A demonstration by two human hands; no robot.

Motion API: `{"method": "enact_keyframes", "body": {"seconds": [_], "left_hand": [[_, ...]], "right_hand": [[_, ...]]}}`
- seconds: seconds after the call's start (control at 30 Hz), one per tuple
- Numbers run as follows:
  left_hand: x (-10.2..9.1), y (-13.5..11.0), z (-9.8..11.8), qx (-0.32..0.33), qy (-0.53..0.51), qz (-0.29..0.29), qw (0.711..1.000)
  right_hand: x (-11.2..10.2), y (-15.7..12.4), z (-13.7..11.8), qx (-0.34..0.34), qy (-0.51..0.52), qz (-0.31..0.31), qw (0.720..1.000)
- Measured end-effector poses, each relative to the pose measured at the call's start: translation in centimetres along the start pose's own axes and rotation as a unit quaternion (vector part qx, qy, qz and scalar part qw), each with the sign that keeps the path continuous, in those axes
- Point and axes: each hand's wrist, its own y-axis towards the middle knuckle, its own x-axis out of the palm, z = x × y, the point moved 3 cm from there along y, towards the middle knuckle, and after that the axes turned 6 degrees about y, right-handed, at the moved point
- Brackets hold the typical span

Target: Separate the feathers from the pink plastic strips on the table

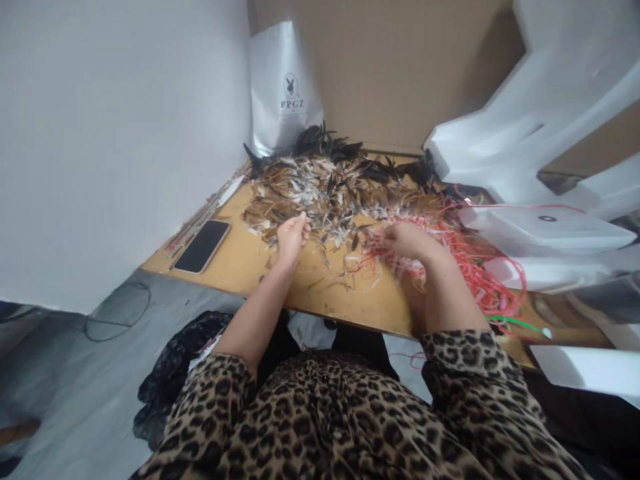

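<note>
My left hand [294, 235] is closed in a pinch at the front edge of a pile of brown, white and black feathers [300, 180]. What its fingertips hold, if anything, is too small to make out. Over a tangle of red and whitish strings [465, 263], my right hand [406, 239] is bent down with its fingers curled. Strands lie around those fingers, which are partly hidden, so I cannot tell what they grip. Loose bits of feather lie on the yellowish tabletop [345, 303] between and below both hands.
Left on the table lies a phone [204, 245], dark screen up. A silver-white bag [285, 87] stands behind the feathers. White machine-like equipment [550, 230] takes up the right side, near a green strip [517, 323]. A black plastic bag [175, 367] is on the floor.
</note>
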Motion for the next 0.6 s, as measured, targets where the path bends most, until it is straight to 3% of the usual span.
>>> {"method": "enact_keyframes", "body": {"seconds": [0.1, 0.3, 0.43, 0.6], "left_hand": [[0.3, 0.8, 0.2, 0.002, -0.026, 0.009, 1.000], [-0.1, 1.1, -1.5, -0.014, -0.038, 0.039, 0.998], [-0.3, 0.6, -1.6, -0.004, -0.024, 0.004, 1.000], [-0.1, 0.3, -1.7, -0.016, 0.009, -0.054, 0.998]], "right_hand": [[-0.9, 0.0, -0.5, 0.015, 0.017, 0.054, 0.998], [0.8, 3.3, -5.6, -0.090, 0.109, 0.134, 0.981], [3.1, 5.8, -7.1, -0.075, 0.080, 0.125, 0.986], [4.9, 6.9, -7.1, -0.016, 0.023, 0.087, 0.996]]}}
